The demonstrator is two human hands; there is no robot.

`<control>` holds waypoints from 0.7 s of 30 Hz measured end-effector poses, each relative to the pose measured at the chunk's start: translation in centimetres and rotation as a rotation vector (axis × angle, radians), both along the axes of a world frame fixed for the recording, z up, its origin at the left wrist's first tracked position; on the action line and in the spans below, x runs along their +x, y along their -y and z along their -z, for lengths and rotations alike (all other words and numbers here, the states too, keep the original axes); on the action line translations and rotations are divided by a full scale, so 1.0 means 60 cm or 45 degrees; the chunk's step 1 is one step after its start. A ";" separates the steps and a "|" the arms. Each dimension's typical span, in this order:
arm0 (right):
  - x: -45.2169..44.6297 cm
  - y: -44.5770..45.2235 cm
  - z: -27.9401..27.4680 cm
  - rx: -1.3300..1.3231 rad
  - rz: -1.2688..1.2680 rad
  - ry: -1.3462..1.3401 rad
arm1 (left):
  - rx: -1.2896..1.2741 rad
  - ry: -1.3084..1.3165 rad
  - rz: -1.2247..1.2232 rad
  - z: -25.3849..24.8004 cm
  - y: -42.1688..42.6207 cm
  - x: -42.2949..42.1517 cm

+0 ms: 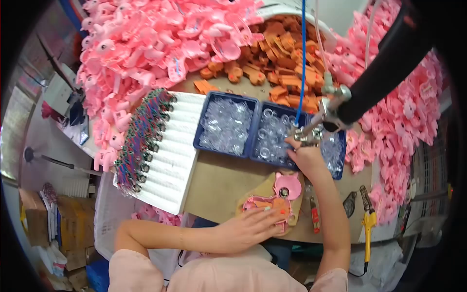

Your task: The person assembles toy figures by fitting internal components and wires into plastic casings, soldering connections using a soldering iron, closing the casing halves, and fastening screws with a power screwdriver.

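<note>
My left hand (255, 226) lies flat with fingers stretched over an open pink toy shell (250, 202) that has an orange part (280, 203) inside. Joined to or touching this shell is a round pink piece (288, 186) with ears and a dark round part in it. Both rest on a tan pad (262, 188). My right hand (302, 153) reaches into the middle blue bin (253, 154), its fingers bent among clear plastic parts (268, 135). A metal tool head (311, 131) partly covers those fingers, so what they pinch is hidden.
More clear parts fill the left blue bin (197, 138). A white ridged tray (177, 146) carries bundled coloured wires (146, 138). Pink shells (165, 44) and orange parts (287, 48) are heaped behind. A black arm (389, 63) overhangs the right; a yellow-handled soldering iron (369, 226) hangs at the edge.
</note>
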State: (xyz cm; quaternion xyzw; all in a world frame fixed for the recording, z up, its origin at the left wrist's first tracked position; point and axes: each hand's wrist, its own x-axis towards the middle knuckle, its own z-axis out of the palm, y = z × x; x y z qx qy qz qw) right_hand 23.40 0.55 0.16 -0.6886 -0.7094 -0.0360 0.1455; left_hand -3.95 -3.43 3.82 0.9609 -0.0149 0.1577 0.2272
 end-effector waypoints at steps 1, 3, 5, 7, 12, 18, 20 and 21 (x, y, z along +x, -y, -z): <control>0.007 -0.002 0.015 0.023 -0.019 0.007 | 0.023 0.007 -0.019 -0.012 -0.024 -0.008; 0.019 -0.014 0.027 0.228 -0.137 -0.045 | 0.085 0.100 -0.374 -0.051 -0.111 -0.022; 0.020 -0.016 0.013 0.032 0.080 -0.449 | 0.340 0.156 -0.827 -0.071 -0.237 -0.044; 0.014 -0.021 -0.028 0.123 0.067 -0.518 | 0.576 0.432 -1.150 -0.089 -0.376 -0.069; 0.011 -0.053 -0.029 -0.142 -0.198 -0.223 | 0.314 0.612 -1.580 -0.084 -0.603 -0.055; 0.023 -0.060 -0.014 -0.102 -0.201 -0.199 | 0.389 -0.020 -1.880 0.009 -0.636 0.017; 0.029 -0.057 -0.003 0.029 -0.216 -0.243 | 0.994 0.171 -1.980 0.081 -0.652 0.037; 0.032 -0.058 -0.002 0.018 -0.203 -0.238 | 0.978 0.170 -1.970 0.094 -0.653 0.043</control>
